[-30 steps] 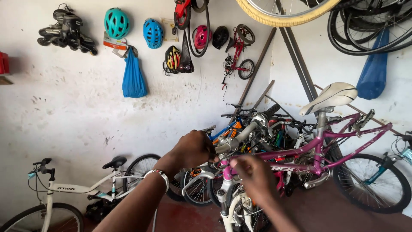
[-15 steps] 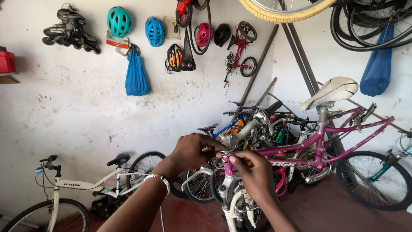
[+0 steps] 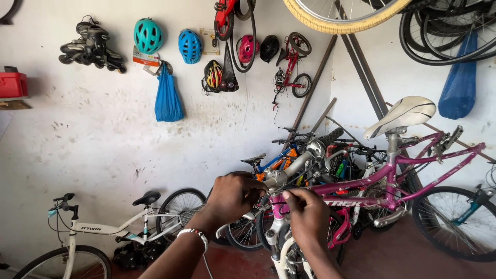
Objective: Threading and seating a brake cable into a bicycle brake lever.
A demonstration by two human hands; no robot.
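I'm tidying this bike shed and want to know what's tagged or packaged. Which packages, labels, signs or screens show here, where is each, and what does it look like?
Card tag: on the wall under the teal helmet, white and orange-red rectangle.
Small card: on the wall right of the blue helmet, pale and yellowish.
Red box: on a shelf at the left edge, rectangular.
Frame lettering: white on the pink bike, dark on the white bike.
No screens in view.

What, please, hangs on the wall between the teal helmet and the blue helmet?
In the head view, a blue bag hangs between and below the teal helmet and the blue helmet, under a small card.
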